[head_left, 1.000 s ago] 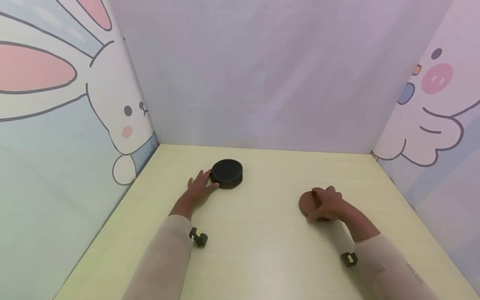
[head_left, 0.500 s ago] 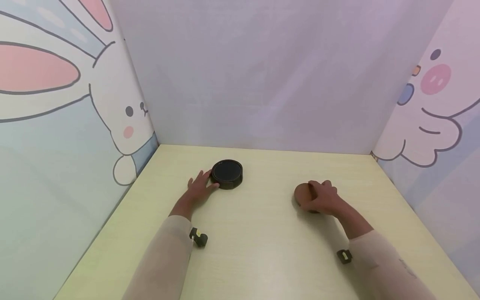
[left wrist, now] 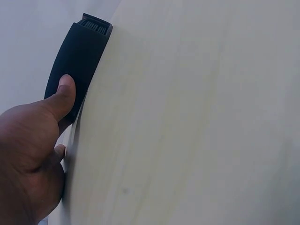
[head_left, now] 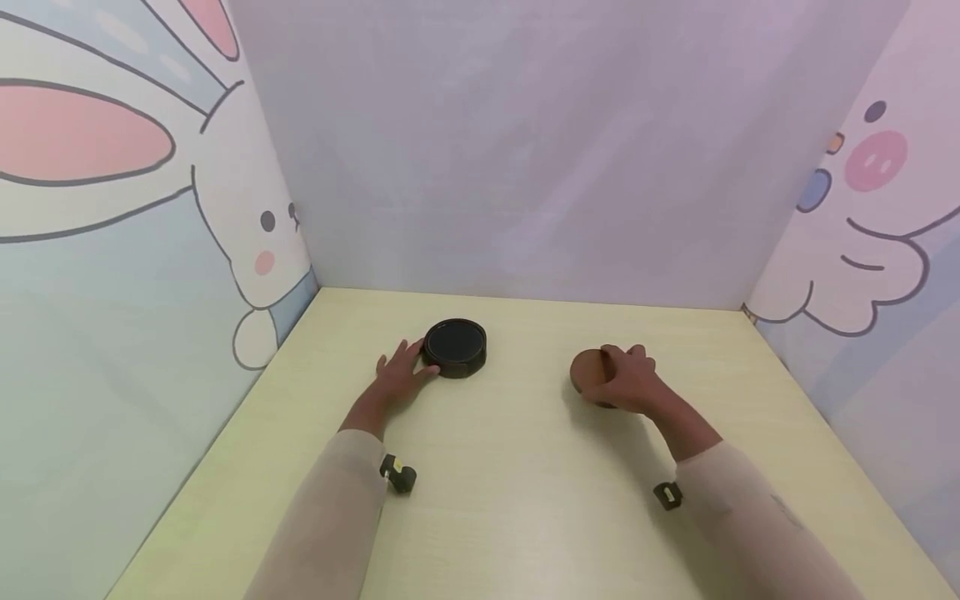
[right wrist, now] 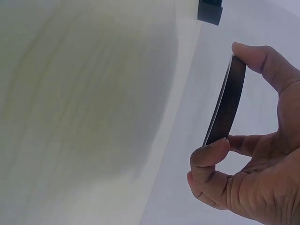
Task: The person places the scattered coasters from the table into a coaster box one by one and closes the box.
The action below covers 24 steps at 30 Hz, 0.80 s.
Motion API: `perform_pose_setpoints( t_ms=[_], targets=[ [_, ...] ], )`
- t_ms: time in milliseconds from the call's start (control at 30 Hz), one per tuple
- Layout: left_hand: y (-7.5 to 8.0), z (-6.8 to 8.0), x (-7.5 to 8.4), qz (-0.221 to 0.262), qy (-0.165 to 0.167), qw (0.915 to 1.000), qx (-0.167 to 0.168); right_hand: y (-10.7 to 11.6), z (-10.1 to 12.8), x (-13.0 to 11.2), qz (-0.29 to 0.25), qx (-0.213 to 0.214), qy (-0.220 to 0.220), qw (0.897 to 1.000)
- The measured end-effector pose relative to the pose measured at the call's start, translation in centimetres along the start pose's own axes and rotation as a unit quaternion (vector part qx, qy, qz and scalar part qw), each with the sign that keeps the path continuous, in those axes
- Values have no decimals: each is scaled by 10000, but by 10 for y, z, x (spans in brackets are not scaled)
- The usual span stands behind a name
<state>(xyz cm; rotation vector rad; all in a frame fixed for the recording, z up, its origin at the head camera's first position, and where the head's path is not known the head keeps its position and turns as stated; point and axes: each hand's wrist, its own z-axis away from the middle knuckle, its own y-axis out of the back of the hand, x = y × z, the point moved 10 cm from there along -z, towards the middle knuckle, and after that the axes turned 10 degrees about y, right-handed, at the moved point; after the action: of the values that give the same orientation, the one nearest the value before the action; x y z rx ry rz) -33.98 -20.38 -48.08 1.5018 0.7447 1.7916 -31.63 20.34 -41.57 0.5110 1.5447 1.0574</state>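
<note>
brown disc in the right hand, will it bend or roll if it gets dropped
The brown disc looks thin and flat-edged in the right hand, so it is probably stiff and light. Being round, it could roll if it lands on edge on the table; more likely it flops flat.

Left hand thumb against black holder

A small staged booth, not a lived-in room: a pale tabletop boxed in by panels, with a cartoon rabbit at 9 o'clock and a plain lilac wall at 12.
</note>
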Motion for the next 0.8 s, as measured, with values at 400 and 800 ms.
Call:
perform_pose_setpoints(
  t_ms=[400,800],
  targets=[
    [-6,-7,-7,58,53,9999,-99,-14,-31,-34,-14,118,-65,9999],
    [-5,-8,-6,64,-12,10000,-50,-29,-66,-79,270,150,21,9995]
  ],
)
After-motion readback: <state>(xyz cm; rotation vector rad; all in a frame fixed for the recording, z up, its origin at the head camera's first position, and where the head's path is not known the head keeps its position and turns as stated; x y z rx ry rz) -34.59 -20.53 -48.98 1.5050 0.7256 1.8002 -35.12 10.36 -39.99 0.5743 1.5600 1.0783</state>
